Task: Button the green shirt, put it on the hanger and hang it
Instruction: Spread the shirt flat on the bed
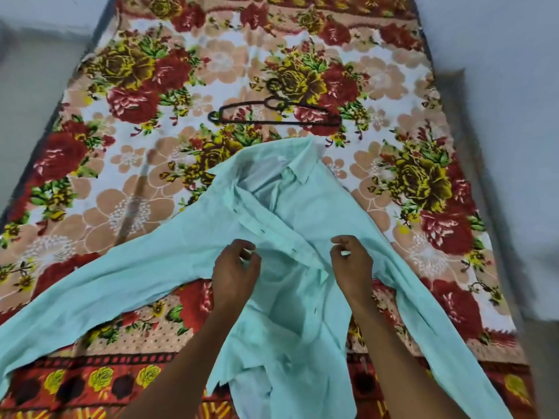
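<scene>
I see the green shirt (302,213) lying front-up on a bed covered by a floral blanket (136,182), collar pointing away from me, both sleeves spread out to either side and trailing towards the near edge. The front is open and rumpled, with the button strip running down the middle between the two hands. My left hand (234,272) sits over the shirt's left panel with its fingers (246,246) curled in; whether they pinch cloth I cannot tell. My right hand (352,264) rests over the right panel, its fingers likewise curled close together near the thumb, and again the hold is unclear. A black hanger (272,114) lies flat on the blanket beyond the collar, apart from the shirt.
</scene>
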